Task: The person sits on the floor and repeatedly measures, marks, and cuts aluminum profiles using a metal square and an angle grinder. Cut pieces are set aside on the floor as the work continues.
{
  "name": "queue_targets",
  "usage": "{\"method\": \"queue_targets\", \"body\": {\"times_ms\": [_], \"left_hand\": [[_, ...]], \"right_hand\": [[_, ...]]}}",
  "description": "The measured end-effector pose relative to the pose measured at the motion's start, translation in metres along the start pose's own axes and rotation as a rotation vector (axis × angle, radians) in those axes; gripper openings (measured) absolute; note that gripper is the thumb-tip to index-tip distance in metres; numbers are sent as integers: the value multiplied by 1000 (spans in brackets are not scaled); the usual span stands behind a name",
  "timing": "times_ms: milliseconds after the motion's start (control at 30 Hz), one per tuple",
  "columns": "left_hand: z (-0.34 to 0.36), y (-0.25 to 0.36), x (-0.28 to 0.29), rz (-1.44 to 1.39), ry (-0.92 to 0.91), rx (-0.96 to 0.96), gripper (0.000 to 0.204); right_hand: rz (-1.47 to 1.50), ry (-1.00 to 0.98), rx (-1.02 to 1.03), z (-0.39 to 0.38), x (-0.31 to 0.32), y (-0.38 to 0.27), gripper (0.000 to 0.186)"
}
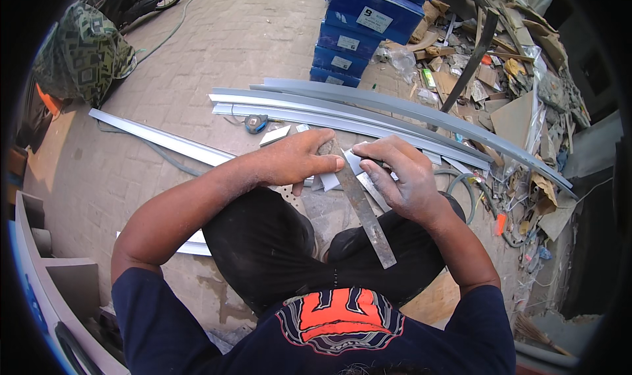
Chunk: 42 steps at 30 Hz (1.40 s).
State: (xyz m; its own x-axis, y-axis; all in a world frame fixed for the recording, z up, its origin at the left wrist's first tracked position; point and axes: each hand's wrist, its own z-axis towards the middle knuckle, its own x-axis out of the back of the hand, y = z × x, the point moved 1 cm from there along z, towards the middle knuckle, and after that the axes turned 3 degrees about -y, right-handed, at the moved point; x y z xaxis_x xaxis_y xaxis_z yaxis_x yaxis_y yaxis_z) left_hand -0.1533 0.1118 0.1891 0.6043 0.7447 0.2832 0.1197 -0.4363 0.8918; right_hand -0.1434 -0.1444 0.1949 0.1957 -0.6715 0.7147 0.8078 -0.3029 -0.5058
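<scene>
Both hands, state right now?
Left hand: closed on the flat metal strip.
Right hand: closed in a pinch, seemingly on a thin dark item too small to identify.

White printed labels (374,19) are spotted on stacked blue boxes (339,13); small lettering's seen w/ orange print (339,316) on navy tee (454,329)!

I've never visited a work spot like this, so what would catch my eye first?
The person's left hand and right hand meet mid-picture, by a flat metal strip. Beyond lie long metal profiles; behind them, stacked blue boxes, with a debris heap upper right.
</scene>
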Motion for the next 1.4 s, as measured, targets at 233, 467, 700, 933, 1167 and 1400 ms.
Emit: {"method": "queue_targets", "body": {"times_ms": [233, 467, 700, 933, 1167, 1400], "left_hand": [[2, -1, 1, 17, -15, 8, 77], [4, -7, 4, 30, -2, 23, 71], [6, -6, -1, 42, 16, 3, 68], [1, -8, 5, 8, 43, 8, 61], [4, -3, -1, 45, 103, -16, 49], [-1, 9, 14, 202, 102, -37, 44]], "right_hand": [[-120, -38, 84, 0, -7, 1, 24], [-116, -116, 78, -5, -2, -1, 21], [-82, -65, 29, 2, -9, 5, 18], [-82, -192, 18, -10, 3, -2, 15], [77, 33, -308, -1, 40, 20, 34], [495, -285, -541, -6, 25, 70, 40]]}}
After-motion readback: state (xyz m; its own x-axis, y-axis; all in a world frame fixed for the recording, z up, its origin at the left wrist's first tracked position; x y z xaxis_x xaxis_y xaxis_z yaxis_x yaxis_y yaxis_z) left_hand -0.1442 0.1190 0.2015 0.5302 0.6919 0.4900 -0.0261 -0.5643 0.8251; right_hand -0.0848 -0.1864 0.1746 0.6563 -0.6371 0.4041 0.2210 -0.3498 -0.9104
